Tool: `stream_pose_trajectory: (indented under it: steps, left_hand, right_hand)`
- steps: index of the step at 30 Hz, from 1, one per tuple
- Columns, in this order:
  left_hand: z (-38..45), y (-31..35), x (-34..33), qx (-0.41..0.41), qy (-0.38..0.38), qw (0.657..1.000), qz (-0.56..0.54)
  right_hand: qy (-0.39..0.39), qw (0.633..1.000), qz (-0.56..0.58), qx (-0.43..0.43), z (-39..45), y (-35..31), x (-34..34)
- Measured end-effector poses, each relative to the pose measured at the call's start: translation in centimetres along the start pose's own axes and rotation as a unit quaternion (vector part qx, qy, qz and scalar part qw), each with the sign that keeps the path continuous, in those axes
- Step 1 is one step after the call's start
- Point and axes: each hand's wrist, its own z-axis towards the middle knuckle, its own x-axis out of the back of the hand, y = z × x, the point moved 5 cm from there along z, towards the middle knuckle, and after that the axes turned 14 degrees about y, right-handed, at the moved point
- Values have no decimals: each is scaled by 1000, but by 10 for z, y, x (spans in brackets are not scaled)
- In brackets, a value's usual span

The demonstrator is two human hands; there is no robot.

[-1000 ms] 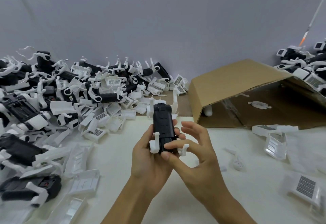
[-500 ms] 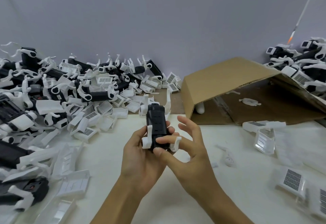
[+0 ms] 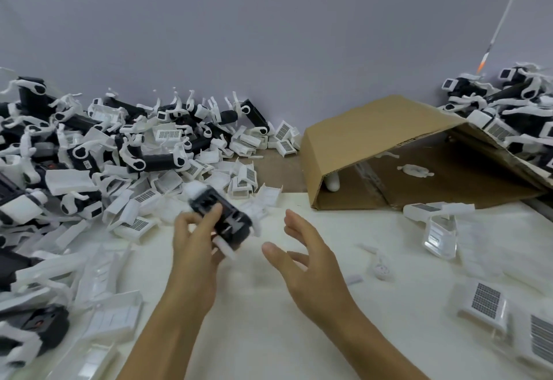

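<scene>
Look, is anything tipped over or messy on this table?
Yes. The cardboard box lies tipped on its side, open toward the front, with a white part loose inside. Left of it, black-and-white pieces sprawl in a jumbled heap.

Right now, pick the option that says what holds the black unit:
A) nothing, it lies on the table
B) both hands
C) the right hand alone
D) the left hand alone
D: the left hand grips the black unit above the table, while the right hand is open, fingers spread, and apart from it.
</scene>
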Motion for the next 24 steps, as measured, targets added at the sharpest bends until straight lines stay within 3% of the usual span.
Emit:
stream_pose_trajectory:
  steps: [3,5,9,11,13,16,17,24]
  left_hand:
    - [-10,-13,-15,10,-149,985,83]
    - [-18,-17,-22,-35,-215,967,132]
    - [-15,-22,-26,-174,-195,942,209]
    - [-12,-24,-27,-267,-166,905,285]
    - [-6,-32,-30,-304,-173,861,368]
    - [-5,-52,-37,-359,-205,731,543]
    - [-6,-54,-38,-362,-195,720,560]
    - [-1,-28,-26,-368,-48,824,427]
  right_hand:
    - [-8,997,42,-62,1,0,-5]
    - [23,989,92,-115,6,3,1]
    - [99,962,177,-181,13,12,14]
    - [150,951,199,-182,14,15,19]
    - [195,947,200,-160,17,17,27]
    - [217,940,214,-153,19,17,34]
    - [219,938,216,-156,19,18,35]
    - [215,940,204,-171,18,21,32]
